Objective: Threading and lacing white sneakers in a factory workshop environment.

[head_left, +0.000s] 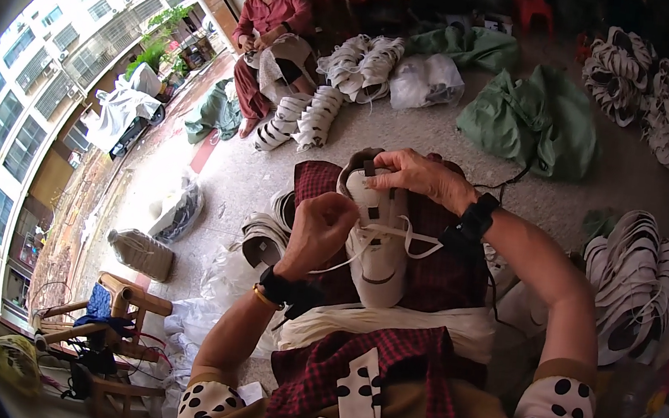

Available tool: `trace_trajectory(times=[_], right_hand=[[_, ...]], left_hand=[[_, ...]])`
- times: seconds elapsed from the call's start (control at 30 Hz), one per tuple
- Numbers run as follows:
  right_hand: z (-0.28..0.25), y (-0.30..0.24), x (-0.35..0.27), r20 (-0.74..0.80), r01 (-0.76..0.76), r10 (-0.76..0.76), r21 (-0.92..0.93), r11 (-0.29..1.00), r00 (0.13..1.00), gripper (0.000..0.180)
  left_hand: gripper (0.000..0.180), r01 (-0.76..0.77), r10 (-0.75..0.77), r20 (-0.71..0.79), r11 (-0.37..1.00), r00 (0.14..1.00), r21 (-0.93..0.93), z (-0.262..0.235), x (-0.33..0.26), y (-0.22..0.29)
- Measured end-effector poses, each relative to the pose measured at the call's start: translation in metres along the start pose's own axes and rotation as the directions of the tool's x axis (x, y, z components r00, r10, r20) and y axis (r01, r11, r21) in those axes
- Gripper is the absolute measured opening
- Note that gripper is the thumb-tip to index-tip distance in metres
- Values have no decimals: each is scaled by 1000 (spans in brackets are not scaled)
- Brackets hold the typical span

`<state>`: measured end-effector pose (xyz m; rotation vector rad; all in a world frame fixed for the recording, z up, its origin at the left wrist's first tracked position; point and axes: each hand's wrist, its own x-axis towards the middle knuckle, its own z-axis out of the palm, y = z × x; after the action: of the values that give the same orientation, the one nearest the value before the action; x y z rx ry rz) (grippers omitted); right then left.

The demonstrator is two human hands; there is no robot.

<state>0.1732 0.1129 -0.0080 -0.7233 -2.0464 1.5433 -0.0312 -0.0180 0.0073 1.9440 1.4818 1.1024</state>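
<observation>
maroon checked cloth [435, 284] lies beneath the white shoe [379, 277], whose toe points at the wearer; the right hand [426, 178] pinches its upper end, the left hand [322, 226] curls beside the lace [408, 233], grip unclear; the dark patch [373, 213] is too small to read.

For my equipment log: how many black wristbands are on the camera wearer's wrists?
2: one black wristband on the left wrist, another on the right wrist, taking the dark bulk at each as part of it. Their undersides are hidden.
</observation>
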Motion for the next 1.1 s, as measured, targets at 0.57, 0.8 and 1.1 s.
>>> trace_trajectory(times=[0.57, 0.8, 1.1], right_hand=[[-1, 6, -3, -16, 58, -57, 59, 997, 998, 39], [1, -7, -4, -34, 39, -43, -116, 993, 998, 39], [7, -7, -12, -16, 86, -88, -74, 994, 996, 32]], left_hand=[[9, 59, -59, 20, 998, 998, -4, 23, -5, -10], [10, -119, 120, -108, 993, 987, 20, 32, 0, -17], [9, -149, 158, -156, 986, 975, 72, 32, -5, -9]])
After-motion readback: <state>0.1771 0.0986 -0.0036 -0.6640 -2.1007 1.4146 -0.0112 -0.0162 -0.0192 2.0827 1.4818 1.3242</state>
